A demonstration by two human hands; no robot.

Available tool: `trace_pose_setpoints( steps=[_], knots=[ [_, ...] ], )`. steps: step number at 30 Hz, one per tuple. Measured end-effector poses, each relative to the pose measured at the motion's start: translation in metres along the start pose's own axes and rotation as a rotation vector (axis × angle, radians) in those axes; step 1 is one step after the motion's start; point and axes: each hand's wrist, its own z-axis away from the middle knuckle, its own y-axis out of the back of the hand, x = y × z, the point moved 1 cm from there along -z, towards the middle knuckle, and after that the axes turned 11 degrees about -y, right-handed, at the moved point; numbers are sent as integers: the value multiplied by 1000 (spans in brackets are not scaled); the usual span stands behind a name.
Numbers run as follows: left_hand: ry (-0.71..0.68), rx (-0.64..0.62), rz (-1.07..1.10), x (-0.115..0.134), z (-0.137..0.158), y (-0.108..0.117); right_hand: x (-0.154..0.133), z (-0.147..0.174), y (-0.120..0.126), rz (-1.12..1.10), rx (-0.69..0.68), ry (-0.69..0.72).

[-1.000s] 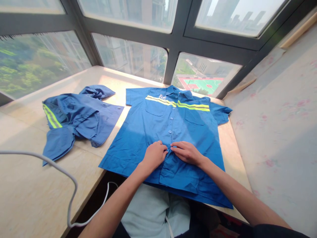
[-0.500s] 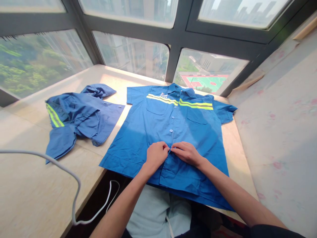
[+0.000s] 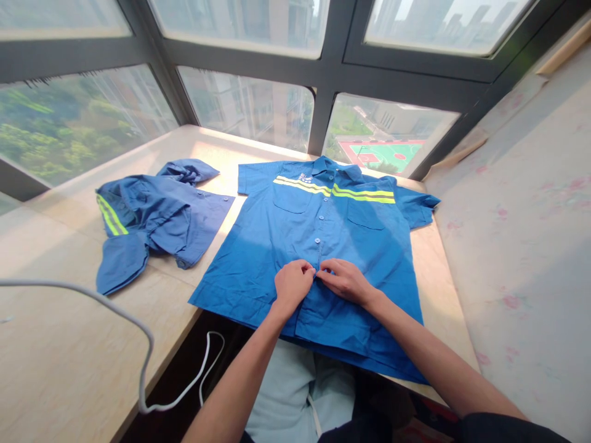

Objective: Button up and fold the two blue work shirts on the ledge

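A blue short-sleeved work shirt (image 3: 258, 258) lies spread front side up, its collar toward the window and its hem over the near edge. Yellow-and-grey bands cross its chest, and several buttons show down the placket (image 3: 320, 227). My left hand (image 3: 295, 284) pinches the placket edge below the lowest visible button (image 3: 317, 240). Close against it, my right hand (image 3: 346, 281) pinches the same edge from the right. The fingertips nearly meet, and whatever small part of the shirt lies between them is hidden.
A second blue work garment (image 3: 166, 215) lies crumpled on the left of the pale sill (image 3: 69, 344). A white cable (image 3: 146, 351) loops across the left foreground. Windows (image 3: 249, 111) stand behind, and a flowered wall (image 3: 517, 246) rises at the right.
Both hands stay at the same spot on the placket, with only small finger shifts. The whole view has moved slightly.
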Motion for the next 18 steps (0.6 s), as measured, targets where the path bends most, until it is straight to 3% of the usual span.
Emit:
trace_pose_setpoints(
  steps=[18],
  knots=[
    [-74, -28, 31, -2, 3, 1, 4, 0, 7, -124, -185, 4]
  ],
)
